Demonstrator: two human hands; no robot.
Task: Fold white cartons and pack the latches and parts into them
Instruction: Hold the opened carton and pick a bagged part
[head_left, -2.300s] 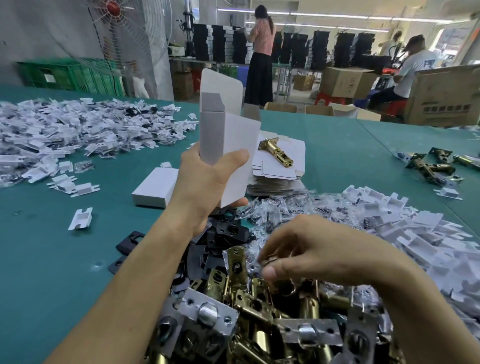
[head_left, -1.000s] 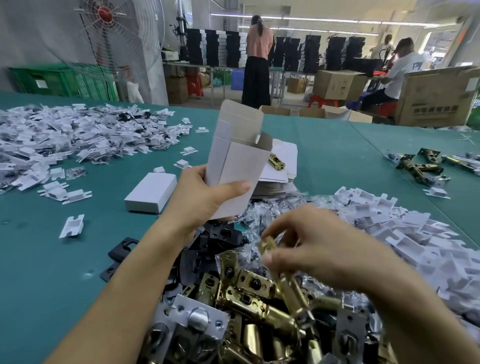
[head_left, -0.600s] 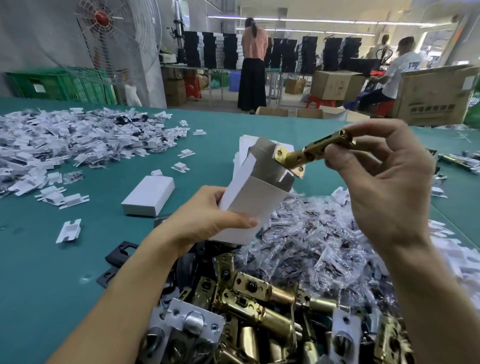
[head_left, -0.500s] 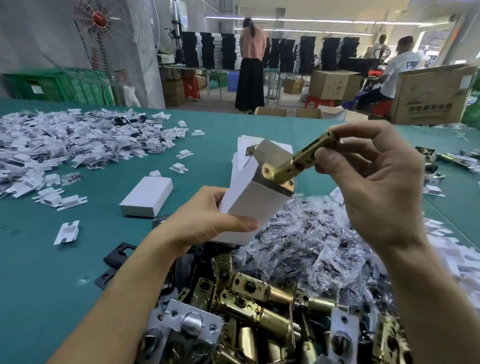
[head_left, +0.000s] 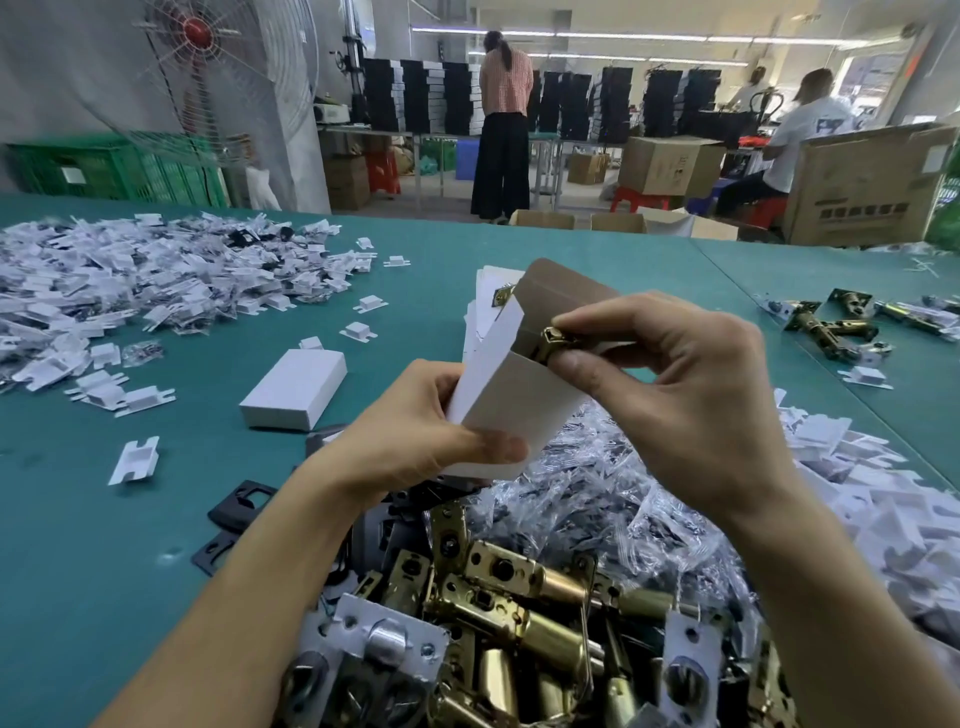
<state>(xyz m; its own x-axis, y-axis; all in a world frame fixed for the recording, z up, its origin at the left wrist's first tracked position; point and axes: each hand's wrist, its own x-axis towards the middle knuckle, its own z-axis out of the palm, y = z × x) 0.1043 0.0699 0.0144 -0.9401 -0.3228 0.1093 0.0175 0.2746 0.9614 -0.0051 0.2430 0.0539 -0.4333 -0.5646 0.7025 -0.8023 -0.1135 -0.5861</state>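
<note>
My left hand (head_left: 410, 441) grips an open white carton (head_left: 511, 410) by its lower end, holding it tilted above the table with its lid flap up. My right hand (head_left: 680, 395) pinches a brass latch (head_left: 553, 343) at the carton's open mouth; most of the latch is down inside the carton and only its end shows. A heap of brass latches (head_left: 519, 623) lies close in front of me, with small clear bags of parts (head_left: 613, 514) behind it.
A closed white carton (head_left: 293, 389) lies on the green table (head_left: 104, 545) to the left. White cardboard inserts (head_left: 130, 280) are heaped far left and right (head_left: 883, 509). Black plates (head_left: 236, 512) lie near my left arm. More latches (head_left: 826, 327) lie far right. People work beyond the table.
My right hand lifted a brass latch out of the heap, carried it up to the carton and pushed it into the open mouth. My left hand lowered and tilted the carton.
</note>
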